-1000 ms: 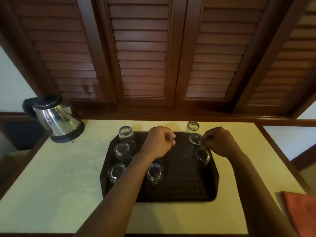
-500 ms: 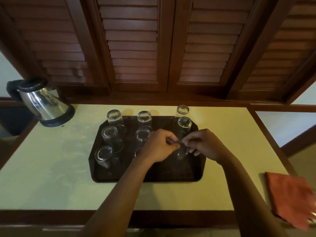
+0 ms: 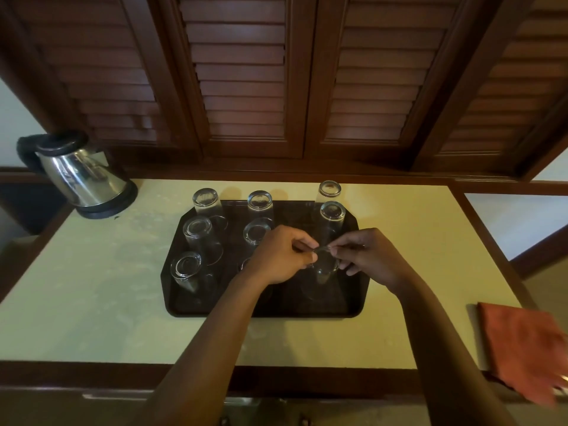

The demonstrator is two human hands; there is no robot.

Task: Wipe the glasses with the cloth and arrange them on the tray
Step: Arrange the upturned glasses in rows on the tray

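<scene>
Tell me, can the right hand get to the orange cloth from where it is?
Probably yes. The orange cloth lies on the counter's right edge with nothing between it and the right hand. But both hands are pinching a glass over the tray, so that must be let go first.

We can read no lettering, label, brand or number anywhere here: the shiny steel kettle with the black lid (image 3: 80, 176) at far left shows only reflections, and the dark rectangular plastic tray (image 3: 353, 305) carries no legible mark.
</scene>
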